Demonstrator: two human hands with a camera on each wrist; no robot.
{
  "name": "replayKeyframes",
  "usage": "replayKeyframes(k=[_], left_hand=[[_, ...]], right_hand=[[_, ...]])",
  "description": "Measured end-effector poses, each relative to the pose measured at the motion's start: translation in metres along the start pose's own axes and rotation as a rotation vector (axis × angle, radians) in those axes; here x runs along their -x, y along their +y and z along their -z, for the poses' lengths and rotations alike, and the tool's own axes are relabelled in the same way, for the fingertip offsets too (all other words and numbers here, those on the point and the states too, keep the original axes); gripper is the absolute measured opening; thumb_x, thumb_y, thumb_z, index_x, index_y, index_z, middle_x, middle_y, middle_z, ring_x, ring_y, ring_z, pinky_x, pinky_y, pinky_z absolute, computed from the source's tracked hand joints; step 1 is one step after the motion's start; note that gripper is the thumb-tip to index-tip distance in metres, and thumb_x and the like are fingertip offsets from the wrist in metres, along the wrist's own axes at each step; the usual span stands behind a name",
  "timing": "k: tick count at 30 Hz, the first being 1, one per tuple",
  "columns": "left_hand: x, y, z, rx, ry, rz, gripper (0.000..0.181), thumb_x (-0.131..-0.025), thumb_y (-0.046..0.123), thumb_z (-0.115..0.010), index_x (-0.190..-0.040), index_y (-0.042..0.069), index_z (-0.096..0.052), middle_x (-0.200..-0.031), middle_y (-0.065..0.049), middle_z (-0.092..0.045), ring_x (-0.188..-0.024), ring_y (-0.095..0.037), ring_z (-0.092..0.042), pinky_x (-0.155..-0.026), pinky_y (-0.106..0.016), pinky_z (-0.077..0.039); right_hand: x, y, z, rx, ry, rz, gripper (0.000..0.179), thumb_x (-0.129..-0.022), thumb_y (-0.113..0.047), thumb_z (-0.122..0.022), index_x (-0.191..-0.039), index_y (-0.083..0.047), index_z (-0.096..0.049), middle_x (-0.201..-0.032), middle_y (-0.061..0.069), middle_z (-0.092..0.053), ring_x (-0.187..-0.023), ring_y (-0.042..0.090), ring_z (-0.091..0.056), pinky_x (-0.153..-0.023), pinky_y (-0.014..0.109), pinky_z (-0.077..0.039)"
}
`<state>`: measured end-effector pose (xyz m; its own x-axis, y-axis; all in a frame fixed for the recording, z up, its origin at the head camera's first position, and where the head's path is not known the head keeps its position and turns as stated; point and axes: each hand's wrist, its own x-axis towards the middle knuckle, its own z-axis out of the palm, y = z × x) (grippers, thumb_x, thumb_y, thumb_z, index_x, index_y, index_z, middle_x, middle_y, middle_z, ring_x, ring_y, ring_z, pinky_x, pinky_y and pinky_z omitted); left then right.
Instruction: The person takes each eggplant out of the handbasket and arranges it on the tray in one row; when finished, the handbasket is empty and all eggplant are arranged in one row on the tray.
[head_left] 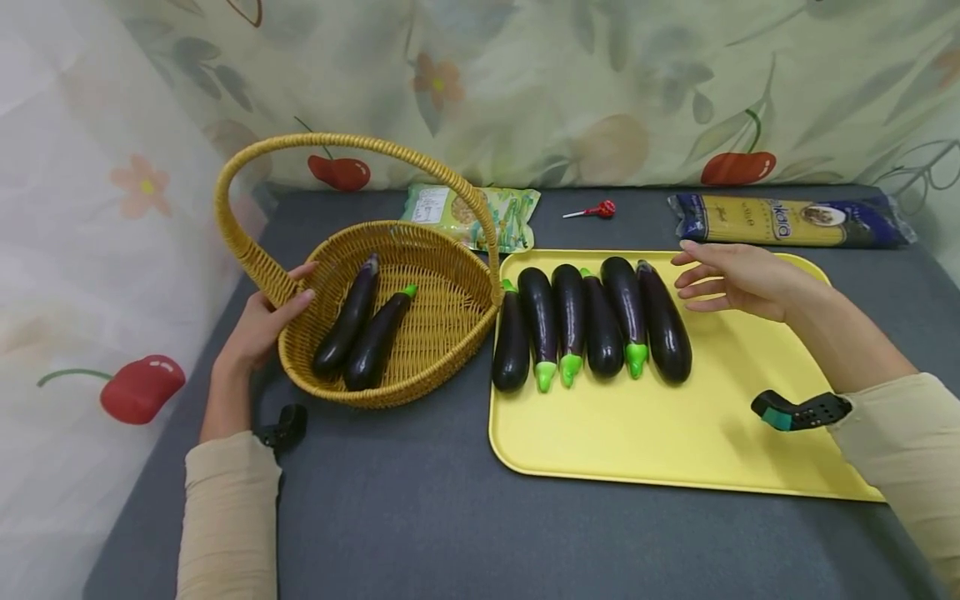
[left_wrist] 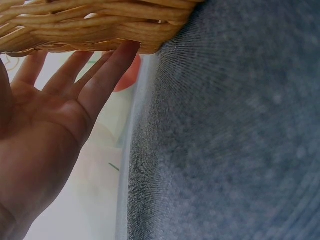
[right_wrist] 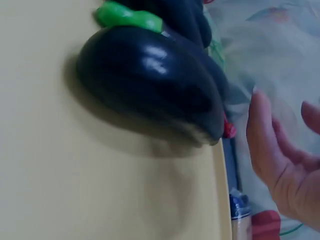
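Observation:
At the rim of a wicker basket, on its left side below the arched handle, my left hand grips the edge. Its fingers reach up along the woven wall in the left wrist view. Two dark eggplants lie inside the basket. Several more are lined up side by side on a yellow tray, some with bright green caps toward me. Over the tray, just right of the rightmost eggplant, my right hand hovers with its fingers spread and holds nothing.
Behind the basket lies a green printed packet. A red lollipop and a long pack of spaghetti lie along the back, beyond the tray. A patterned curtain hangs behind the grey table.

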<state>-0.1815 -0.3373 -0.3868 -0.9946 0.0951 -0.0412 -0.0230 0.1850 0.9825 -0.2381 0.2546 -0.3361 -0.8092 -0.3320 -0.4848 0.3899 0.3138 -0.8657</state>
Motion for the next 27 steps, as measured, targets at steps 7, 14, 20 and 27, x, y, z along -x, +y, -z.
replayKeyframes(k=[7, 14, 20, 27], left_hand=[[-0.001, 0.0, 0.001, 0.02, -0.013, -0.015, 0.053, -0.096, 0.02, -0.059, -0.146, 0.017, -0.042, -0.14, -0.018, -0.041, -0.105, -0.009, -0.056, -0.077, -0.019, -0.049], [0.0, 0.001, -0.001, 0.014, -0.02, -0.012, 0.053, -0.097, 0.02, -0.058, -0.147, 0.016, -0.041, -0.141, -0.022, -0.039, -0.105, -0.01, -0.056, -0.076, -0.019, -0.049], [-0.001, 0.002, -0.002, -0.012, -0.018, -0.004, 0.053, -0.097, 0.021, -0.058, -0.147, 0.017, -0.041, -0.142, -0.023, -0.037, -0.107, -0.01, -0.055, -0.077, -0.019, -0.049], [0.0, 0.002, -0.002, -0.016, -0.015, 0.01, 0.054, -0.097, 0.022, -0.058, -0.147, 0.018, -0.04, -0.145, -0.026, -0.033, -0.106, -0.009, -0.055, -0.076, -0.019, -0.049]], right_hand=[[0.001, -0.012, -0.025, -0.17, -0.25, 0.009, 0.043, -0.102, -0.039, -0.041, -0.126, -0.004, -0.049, -0.103, 0.009, -0.059, -0.091, 0.02, -0.061, -0.08, 0.035, -0.052], [0.001, -0.022, -0.073, -0.264, -0.435, -0.014, 0.044, -0.104, -0.034, -0.041, -0.129, 0.002, -0.043, -0.099, 0.01, -0.063, -0.083, 0.019, -0.064, -0.075, 0.034, -0.054], [0.0, -0.037, -0.115, -0.218, -0.513, -0.003, 0.055, -0.102, -0.035, -0.044, -0.137, 0.007, -0.037, -0.102, 0.012, -0.063, -0.086, 0.02, -0.064, -0.075, 0.036, -0.054], [-0.002, -0.057, -0.159, -0.204, -0.575, 0.012, 0.053, -0.104, -0.032, -0.042, -0.143, 0.003, -0.035, -0.113, 0.016, -0.06, -0.097, 0.024, -0.062, -0.081, 0.041, -0.052]])
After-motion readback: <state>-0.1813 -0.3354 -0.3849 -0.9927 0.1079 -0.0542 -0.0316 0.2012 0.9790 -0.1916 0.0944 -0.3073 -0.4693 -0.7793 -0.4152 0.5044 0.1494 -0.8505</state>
